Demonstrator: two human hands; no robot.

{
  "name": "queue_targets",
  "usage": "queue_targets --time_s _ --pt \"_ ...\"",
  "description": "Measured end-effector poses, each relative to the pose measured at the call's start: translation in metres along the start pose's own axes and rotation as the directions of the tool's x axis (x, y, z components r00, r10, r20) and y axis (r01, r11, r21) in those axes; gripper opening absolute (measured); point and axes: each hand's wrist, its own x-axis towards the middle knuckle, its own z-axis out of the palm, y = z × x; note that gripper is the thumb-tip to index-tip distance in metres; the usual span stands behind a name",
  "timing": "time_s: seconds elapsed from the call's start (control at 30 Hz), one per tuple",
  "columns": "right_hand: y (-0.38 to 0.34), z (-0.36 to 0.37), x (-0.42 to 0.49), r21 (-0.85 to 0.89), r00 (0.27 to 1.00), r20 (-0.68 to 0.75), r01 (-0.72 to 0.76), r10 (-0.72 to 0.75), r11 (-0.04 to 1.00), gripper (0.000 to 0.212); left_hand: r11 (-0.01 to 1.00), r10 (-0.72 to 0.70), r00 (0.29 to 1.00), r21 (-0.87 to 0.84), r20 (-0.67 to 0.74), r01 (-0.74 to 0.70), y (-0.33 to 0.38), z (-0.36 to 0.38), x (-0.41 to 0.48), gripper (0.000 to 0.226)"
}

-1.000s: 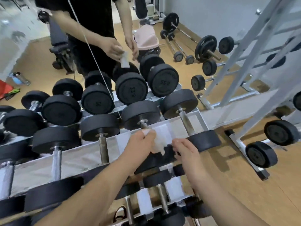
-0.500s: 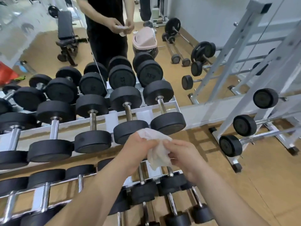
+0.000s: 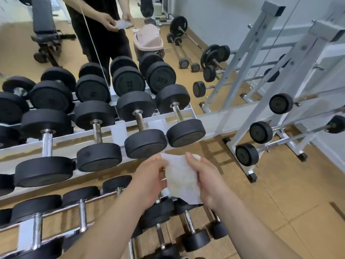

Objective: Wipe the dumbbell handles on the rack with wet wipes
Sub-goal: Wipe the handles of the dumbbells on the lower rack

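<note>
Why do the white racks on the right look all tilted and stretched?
Head view: the wide-angle lens bends the edges, so the white rack looks extra tilted; the middle is sharp, like the wet wipe held by the left hand and right hand.

A pink bin [image 3: 148, 42] stands beside 2 floor barbells [image 3: 183, 63] (weight bench [image 3: 43, 19] far left).

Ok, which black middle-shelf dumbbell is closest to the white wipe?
The black dumbbell second from the right: its near head borders the white wet wipe's upper-left corner; the others sit clear.
</note>
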Motion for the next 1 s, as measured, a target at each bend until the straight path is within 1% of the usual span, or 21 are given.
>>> queue_targets --time_s 0.07,0.13,0.2,0.23,0.27,0.3,0.37,0.4,0.47,0.53,0.6,0.7,0.73,0.77,0.87,0.93,1.0 --pt "0.006 -0.004 -0.001 -0.018 1.0 0.018 -0.001 0.001 1.0 0.038 0.999 -0.037 0.998 -0.021 0.041 0.038 -0.007 0.002 0.003 0.027" --pt "0.007 -0.011 0.0 -0.022 1.0 0.024 -0.001 0.002 1.0 0.034 0.997 -0.077 0.995 -0.014 0.068 0.078 -0.017 0.004 0.008 0.05" --pt "0.0 -0.023 0.005 -0.023 0.999 0.043 0.0 0.001 1.0 0.035 0.992 -0.125 0.985 -0.002 0.116 0.126 -0.029 0.016 0.014 0.073" --pt "-0.007 -0.03 0.011 -0.03 0.998 0.062 0.006 -0.004 1.0 0.036 0.989 -0.145 0.977 -0.005 0.154 0.148 -0.034 0.024 0.017 0.075" --pt "-0.016 -0.038 0.017 -0.036 0.997 0.081 0.01 -0.007 0.999 0.038 0.985 -0.163 0.971 -0.017 0.176 0.169 -0.038 0.033 0.02 0.071" --pt "-0.028 -0.051 0.025 -0.056 0.995 0.101 0.009 -0.003 0.998 0.038 0.98 -0.17 0.966 -0.073 0.195 0.188 -0.044 0.048 0.025 0.066" --pt "-0.053 -0.078 0.039 -0.087 0.988 0.15 -0.01 0.023 0.996 0.037 0.951 -0.148 0.966 -0.238 0.213 0.199 -0.055 0.078 0.036 0.064" --pt "-0.063 -0.088 0.044 -0.092 0.985 0.17 -0.016 0.032 0.996 0.036 0.939 -0.116 0.972 -0.296 0.203 0.174 -0.056 0.092 0.039 0.062" --pt "-0.084 -0.118 0.051 -0.11 0.982 0.184 -0.029 0.049 0.994 0.036 0.936 -0.066 0.988 -0.335 0.138 0.109 -0.059 0.13 0.043 0.053" --pt "-0.102 -0.145 0.061 -0.164 0.985 0.165 -0.026 0.054 0.986 0.04 0.943 -0.034 0.997 -0.327 0.073 0.056 -0.055 0.162 0.047 0.05" --pt "-0.115 -0.165 0.07 -0.181 0.984 0.163 -0.038 0.067 0.983 0.046 0.955 0.005 1.0 -0.297 0.029 0.003 -0.047 0.184 0.05 0.049" --pt "-0.125 -0.178 0.078 -0.208 0.958 0.237 -0.112 0.161 0.972 0.057 0.968 0.061 0.998 -0.244 -0.007 -0.061 -0.033 0.202 0.05 0.044" --pt "-0.125 -0.179 0.077 -0.203 0.948 0.256 -0.141 0.192 0.969 0.059 0.968 0.068 0.998 -0.241 0.001 -0.066 -0.029 0.204 0.048 0.043" --pt "-0.128 -0.18 0.076 -0.182 0.934 0.28 -0.177 0.223 0.967 0.064 0.968 0.073 0.997 -0.241 0.011 -0.069 -0.024 0.207 0.046 0.042" --pt "-0.128 -0.179 0.07 -0.032 0.873 0.391 -0.305 0.293 0.952 0.085 0.971 0.075 0.996 -0.23 0.038 -0.064 -0.014 0.211 0.041 0.037" --pt "-0.131 -0.172 0.065 0.055 0.83 0.477 -0.356 0.289 0.933 0.095 0.978 0.083 0.996 -0.194 0.041 -0.074 -0.01 0.209 0.045 0.036" --pt "-0.129 -0.168 0.067 0.105 0.815 0.517 -0.364 0.262 0.925 0.096 0.986 0.109 0.994 -0.127 0.017 -0.106 -0.007 0.206 0.051 0.036"
